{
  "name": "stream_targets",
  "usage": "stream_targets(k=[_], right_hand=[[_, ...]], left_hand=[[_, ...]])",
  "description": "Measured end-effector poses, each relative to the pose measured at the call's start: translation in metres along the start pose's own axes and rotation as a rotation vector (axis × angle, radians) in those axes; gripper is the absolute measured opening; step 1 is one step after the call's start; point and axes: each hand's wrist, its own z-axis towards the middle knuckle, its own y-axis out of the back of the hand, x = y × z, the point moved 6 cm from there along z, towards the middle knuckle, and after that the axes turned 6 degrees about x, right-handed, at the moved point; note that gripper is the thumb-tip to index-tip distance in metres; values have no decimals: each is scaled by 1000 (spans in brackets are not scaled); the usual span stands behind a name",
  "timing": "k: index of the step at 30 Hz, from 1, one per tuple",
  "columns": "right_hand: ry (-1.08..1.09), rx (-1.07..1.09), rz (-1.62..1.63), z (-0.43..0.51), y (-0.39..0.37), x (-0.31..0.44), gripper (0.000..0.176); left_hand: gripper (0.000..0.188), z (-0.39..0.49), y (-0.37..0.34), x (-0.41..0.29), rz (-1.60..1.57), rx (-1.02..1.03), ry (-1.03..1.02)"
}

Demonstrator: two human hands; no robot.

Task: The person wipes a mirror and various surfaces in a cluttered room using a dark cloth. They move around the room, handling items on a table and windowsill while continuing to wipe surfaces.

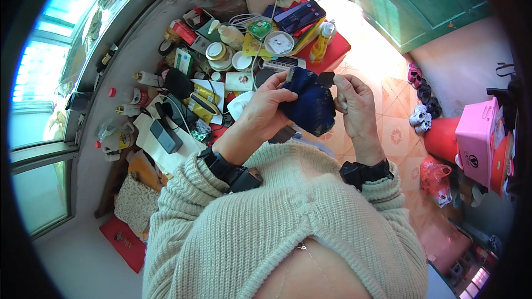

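A dark blue, soft-looking cloth piece (309, 104) with brownish, patchy edges is held up in front of my chest. My left hand (266, 108) grips its left side, thumb on the near face. At the upper right of the cloth, my right hand (355, 106) pinches a small dark flat tab (326, 79) between thumb and fingers. Whether the tab is joined to the cloth cannot be made out. Each wrist wears a black strapped device.
Ahead and left, a cluttered table holds a smartphone (300, 15), a pump bottle (230, 35), a yellow spray bottle (321, 45), a white dish (279, 43) and a grey power bank (166, 136). Shoes (420, 118) and a pink bin (476, 141) stand right, near a green door (419, 4).
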Motion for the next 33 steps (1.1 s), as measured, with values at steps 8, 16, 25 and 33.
stream_targets(k=[8,16,25,33], right_hand=[[-81,-69,158,5,24,-20,15],[-177,-235,278,34,67,-75,15],[-216,-218,349,65,90,-101,12],[-220,65,289,57,38,-65,14]], left_hand=[[51,-6,8,-3,-77,-41,-12],[52,-22,27,-17,-145,-162,-113],[50,-34,47,-22,-198,-238,-212],[48,-26,49,-19,-197,-260,-202]])
